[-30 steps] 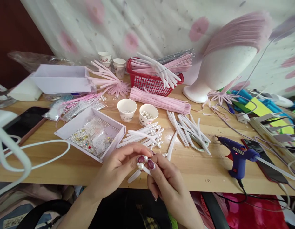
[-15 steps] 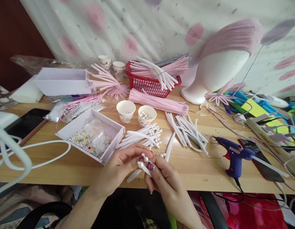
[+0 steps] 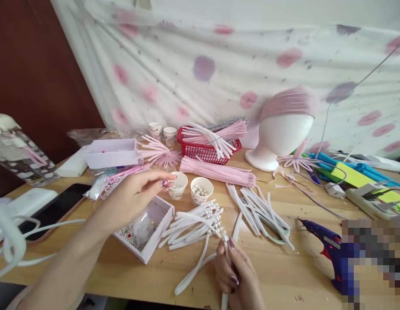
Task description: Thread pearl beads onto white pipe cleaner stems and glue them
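My right hand (image 3: 234, 267) is closed around a white pipe cleaner (image 3: 227, 254), held upright. Pearl beads (image 3: 224, 237) sit at its tip, just above my thumb. My left hand (image 3: 148, 187) reaches over the bead box to the rim of the left paper cup (image 3: 178, 191); its index finger and thumb are stretched out slightly apart, with no bead visible between them. Small pearls lie inside that cup. Beside it stands another paper cup (image 3: 201, 198) with larger pearls. Bead-tipped white pipe cleaners (image 3: 187, 228) lie in a pile between my hands.
A white box (image 3: 144, 252) of mixed beads lies under my left forearm. Behind are a pink pipe cleaner bundle (image 3: 215, 172) and a red basket (image 3: 203, 153). At right are plain white pipe cleaners (image 3: 258, 211), a blue glue gun (image 3: 322, 241) and a foam head (image 3: 280, 133).
My left hand has let go of the beaded pipe cleaner and moved left and up to the cup. My right hand keeps hold of it, now farther right. The view has tilted up.
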### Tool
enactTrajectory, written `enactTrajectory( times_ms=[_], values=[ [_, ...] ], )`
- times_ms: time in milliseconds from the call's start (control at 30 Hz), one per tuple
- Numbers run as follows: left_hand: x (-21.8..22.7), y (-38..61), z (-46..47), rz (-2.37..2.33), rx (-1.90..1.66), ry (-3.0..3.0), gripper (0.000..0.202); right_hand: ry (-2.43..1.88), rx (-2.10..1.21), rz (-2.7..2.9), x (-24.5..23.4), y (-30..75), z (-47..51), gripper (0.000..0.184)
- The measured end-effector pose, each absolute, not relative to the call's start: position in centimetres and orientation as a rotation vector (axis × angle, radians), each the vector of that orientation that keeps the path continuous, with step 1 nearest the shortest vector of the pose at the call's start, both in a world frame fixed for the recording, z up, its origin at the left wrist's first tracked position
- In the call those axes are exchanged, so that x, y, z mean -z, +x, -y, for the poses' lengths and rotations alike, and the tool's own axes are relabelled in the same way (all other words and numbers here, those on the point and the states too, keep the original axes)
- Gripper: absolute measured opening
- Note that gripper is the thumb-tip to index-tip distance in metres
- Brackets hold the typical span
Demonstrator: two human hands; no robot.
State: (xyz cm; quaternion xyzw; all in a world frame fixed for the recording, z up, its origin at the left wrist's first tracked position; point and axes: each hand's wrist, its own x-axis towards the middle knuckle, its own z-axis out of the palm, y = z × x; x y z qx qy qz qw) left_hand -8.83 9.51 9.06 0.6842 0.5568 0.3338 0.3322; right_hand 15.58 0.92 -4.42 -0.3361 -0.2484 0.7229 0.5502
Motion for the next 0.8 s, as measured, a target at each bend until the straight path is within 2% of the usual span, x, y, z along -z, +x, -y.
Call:
enactTrajectory(
  times_ms=[67,200,300,400,600,800],
  values=[
    [-8.9,-8.2,-12.3,-1.58,-0.536,2.115,0.043,-0.803,-1.729,0.581,4.4,15.4,-1.1,0.045],
    [-7.6,-5.8,-17.2,-1.505,-0.182,2.259,0.025,-0.818,-1.716,0.556,3.8,14.9,-1.1,0.047],
    [-6.7,-4.4,-19.4,-1.455,0.069,2.268,0.036,-0.826,-1.697,0.523,3.4,14.7,-0.9,0.05],
    [-6.2,-3.7,-20.3,-1.465,0.22,2.251,0.037,-0.834,-1.712,0.499,3.0,14.7,-0.7,0.052],
    [-6.1,-3.3,-19.6,-1.498,0.287,2.235,0.038,-0.852,-1.742,0.5,2.6,14.7,-0.7,0.052],
    [-6.9,-4.3,-19.1,-1.496,0.046,2.192,0.031,-0.852,-1.743,0.508,2.8,14.6,-0.7,0.055]
  ],
)
